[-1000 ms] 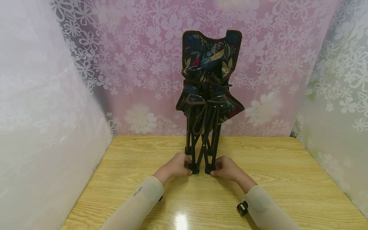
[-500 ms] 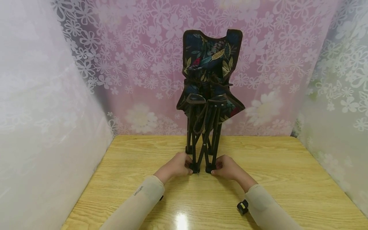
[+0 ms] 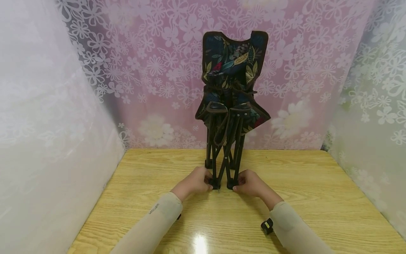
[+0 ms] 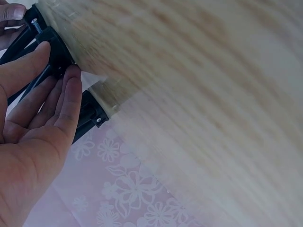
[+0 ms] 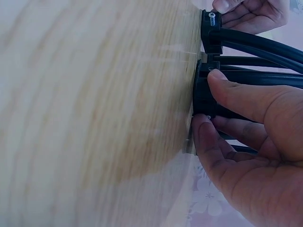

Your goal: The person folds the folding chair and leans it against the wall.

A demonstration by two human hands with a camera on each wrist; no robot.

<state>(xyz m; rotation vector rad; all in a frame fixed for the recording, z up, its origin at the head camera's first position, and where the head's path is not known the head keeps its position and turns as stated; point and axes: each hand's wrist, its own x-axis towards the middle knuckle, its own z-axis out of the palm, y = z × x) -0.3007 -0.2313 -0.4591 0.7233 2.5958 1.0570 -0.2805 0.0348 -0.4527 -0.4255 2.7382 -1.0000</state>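
A small folding chair (image 3: 233, 67) with dark leaf-print fabric and black legs stands upright on the table, its legs drawn close together. My left hand (image 3: 197, 180) pinches the black foot (image 3: 214, 184) of its near left leg between thumb and fingers. On the near right foot (image 3: 232, 183), my right hand (image 3: 252, 183) has a matching pinch. Close up in the left wrist view, the left hand (image 4: 42, 113) holds the plastic foot (image 4: 57, 49) at the tabletop. The right wrist view has the right hand (image 5: 255, 127) gripping its foot (image 5: 204, 92) likewise.
The wooden table (image 3: 152, 165) extends around the chair. Behind it hangs a pink floral curtain (image 3: 152, 81), with pale sheets (image 3: 63, 123) at the sides. The chair's rear feet (image 3: 208, 163) rest farther back. A small black device (image 3: 267, 226) is by the right wrist.
The hands and chair appear very slightly higher in the head view, a shift of a few pixels. Both hands keep the same hold on the front feet.
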